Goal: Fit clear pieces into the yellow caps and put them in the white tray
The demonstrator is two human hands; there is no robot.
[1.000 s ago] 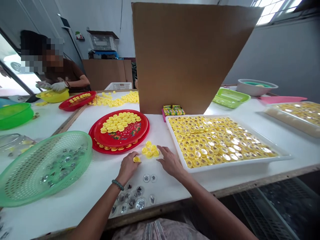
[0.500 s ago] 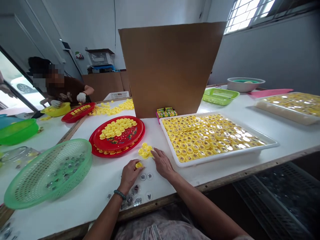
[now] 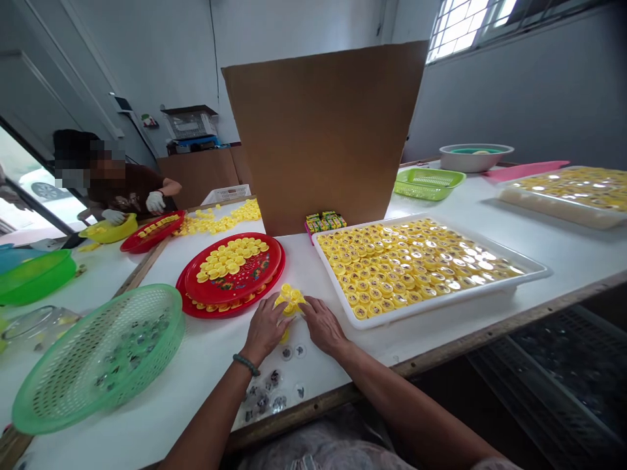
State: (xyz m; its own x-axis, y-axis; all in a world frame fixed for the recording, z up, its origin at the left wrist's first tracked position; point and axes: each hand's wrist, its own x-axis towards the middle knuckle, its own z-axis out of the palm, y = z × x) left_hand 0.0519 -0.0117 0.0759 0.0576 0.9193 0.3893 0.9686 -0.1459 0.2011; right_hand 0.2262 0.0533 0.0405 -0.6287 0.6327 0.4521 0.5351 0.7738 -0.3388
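A small heap of yellow plastic caps (image 3: 292, 299) lies on the white table between my two hands. My left hand (image 3: 266, 328) curls round its left side, the fingertips pressed to the caps; one more yellow cap (image 3: 285, 336) shows by the thumb. From the other side, my right hand (image 3: 323, 325) closes its fingers on the same caps. Just nearer me lie clear round discs with dark printed pictures (image 3: 287, 352), and several more are scattered (image 3: 279, 403) by the table edge. Part of the heap is hidden by my fingers.
A white tray (image 3: 441, 291) of yellow printed pieces stands to the right. At left are stacked red trays (image 3: 235, 282) with yellow caps and a green mesh basket (image 3: 36, 391) of clear discs. A cardboard panel (image 3: 328, 137) rises behind. A gloved co-worker (image 3: 130, 183) sits far left.
My left hand has moved forward and right from over the discs to the heap, bringing its yellow cap. My right hand has drawn its fingers closer against the caps. The view shifted slightly.
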